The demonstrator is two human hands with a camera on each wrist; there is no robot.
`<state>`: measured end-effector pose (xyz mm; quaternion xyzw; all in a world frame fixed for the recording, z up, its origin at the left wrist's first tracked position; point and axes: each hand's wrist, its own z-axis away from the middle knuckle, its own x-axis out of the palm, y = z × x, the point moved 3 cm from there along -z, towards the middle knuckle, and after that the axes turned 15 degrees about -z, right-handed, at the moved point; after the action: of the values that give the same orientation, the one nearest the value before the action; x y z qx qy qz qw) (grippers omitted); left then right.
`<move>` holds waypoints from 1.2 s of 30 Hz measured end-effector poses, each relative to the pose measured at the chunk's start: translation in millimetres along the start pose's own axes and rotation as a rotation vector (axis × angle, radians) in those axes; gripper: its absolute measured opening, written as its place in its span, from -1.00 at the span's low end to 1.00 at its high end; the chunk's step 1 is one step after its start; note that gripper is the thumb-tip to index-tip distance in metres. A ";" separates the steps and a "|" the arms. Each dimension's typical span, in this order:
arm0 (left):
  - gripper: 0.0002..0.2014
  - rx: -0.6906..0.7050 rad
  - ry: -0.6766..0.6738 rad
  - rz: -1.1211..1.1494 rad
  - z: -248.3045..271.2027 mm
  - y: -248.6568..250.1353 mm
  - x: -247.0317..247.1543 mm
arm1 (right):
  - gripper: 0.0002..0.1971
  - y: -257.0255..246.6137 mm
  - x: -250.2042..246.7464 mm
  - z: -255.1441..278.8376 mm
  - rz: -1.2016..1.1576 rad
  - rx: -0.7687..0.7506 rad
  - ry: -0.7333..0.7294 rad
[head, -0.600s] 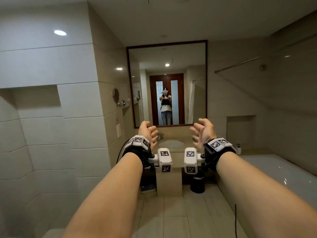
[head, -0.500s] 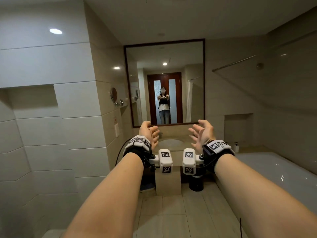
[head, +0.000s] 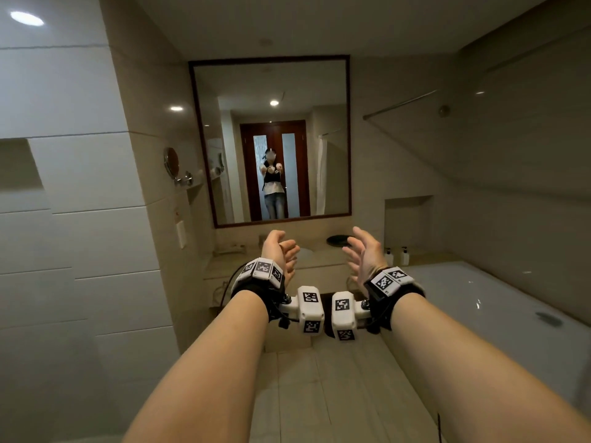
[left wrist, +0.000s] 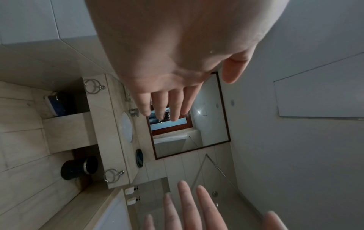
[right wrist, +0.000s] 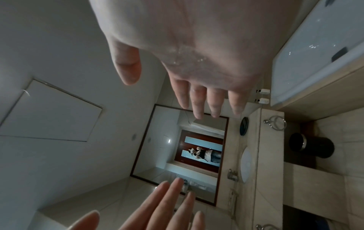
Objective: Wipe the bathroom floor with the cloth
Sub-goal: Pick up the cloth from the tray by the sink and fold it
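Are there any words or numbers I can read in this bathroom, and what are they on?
No readable words or numbers.
Wrist bands: black-and-white square code patterns only, no letters.
Two pump bottles by the bathtub: any label too small to read.
Wall plate: blurred, nothing legible.

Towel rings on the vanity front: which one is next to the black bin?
The towel ring at the bathtub end of the vanity; the black bin stands on the floor under that end. The other ring hangs at the opposite end.

tiled walls (head: 80, 174) — framed mirror (head: 271, 139)
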<state>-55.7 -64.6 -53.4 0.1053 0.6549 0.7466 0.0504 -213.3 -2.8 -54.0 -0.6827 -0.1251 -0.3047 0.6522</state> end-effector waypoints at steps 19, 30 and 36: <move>-0.46 -0.058 0.018 -0.045 -205.3 -32.7 91.2 | -0.50 -21.1 -98.0 -225.7 0.049 -0.057 0.069; -0.54 -0.139 0.025 -0.059 -360.3 -45.2 106.8 | -0.66 1.3 -131.9 -395.8 0.155 0.151 0.130; -0.54 -0.157 -0.018 -0.062 -476.0 -56.2 102.1 | -0.75 18.6 -136.2 -505.5 0.119 0.155 0.175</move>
<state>-264.8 -495.6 -156.8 0.0871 0.5967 0.7929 0.0875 -437.2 -462.8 -166.5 -0.6071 -0.0502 -0.3134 0.7285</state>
